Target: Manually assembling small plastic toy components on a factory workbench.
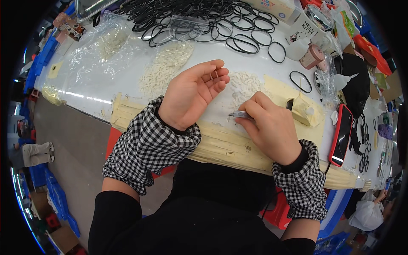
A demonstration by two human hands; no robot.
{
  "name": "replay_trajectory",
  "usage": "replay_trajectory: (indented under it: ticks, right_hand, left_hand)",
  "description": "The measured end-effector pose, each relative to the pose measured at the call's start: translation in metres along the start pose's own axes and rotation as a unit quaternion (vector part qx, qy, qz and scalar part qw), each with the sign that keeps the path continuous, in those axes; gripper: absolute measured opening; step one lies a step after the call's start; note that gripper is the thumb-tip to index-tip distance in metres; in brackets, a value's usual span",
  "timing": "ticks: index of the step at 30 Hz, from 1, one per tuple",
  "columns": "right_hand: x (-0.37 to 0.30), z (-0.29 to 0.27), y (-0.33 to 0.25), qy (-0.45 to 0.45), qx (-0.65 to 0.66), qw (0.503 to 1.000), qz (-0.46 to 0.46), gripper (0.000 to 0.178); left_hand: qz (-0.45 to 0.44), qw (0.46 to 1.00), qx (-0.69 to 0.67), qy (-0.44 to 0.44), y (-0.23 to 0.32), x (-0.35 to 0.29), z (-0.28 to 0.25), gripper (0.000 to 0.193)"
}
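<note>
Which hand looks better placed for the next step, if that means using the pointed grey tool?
The right, most likely: the right hand grips the pointed grey tool, just below the white pieces. The left hand, half-curled, does not touch it.

A slim grey pointed tool (239, 114) lies nearly level, tip toward 9 o'clock; at its 12 o'clock, small white strips (245, 85) sit loosely heaped on the counter (216, 111), with more toward 10.
</note>
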State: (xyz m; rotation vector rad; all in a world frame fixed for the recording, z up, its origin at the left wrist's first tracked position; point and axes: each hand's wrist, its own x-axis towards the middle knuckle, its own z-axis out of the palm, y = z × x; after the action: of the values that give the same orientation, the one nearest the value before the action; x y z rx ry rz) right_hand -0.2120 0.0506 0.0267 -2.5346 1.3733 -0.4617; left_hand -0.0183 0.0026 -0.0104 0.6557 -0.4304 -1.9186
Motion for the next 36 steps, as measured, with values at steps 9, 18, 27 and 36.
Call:
replay_trajectory:
  ticks: [9,18,27,36]
  right_hand:
    - [0.006,-0.005,-0.001,0.097,0.032,0.993,0.05,0.017]
    - [0.0,0.0,0.001,0.007,0.005,1.0,0.0,0.021]
    - [0.006,-0.004,-0.001,0.077,0.016,0.997,0.026,0.017]
    - [0.008,-0.011,0.0,0.13,0.122,0.983,0.036,0.013]
  left_hand:
    - [-0.07,0.984,0.141,-0.084,-0.001,-0.002,0.007,0.019]
    - [-0.059,0.989,0.13,-0.045,-0.001,-0.001,0.006,0.016]
    - [-0.061,0.986,0.142,-0.059,0.001,-0.002,0.007,0.016]
    - [-0.096,0.955,0.24,-0.142,0.003,-0.008,0.013,0.016]
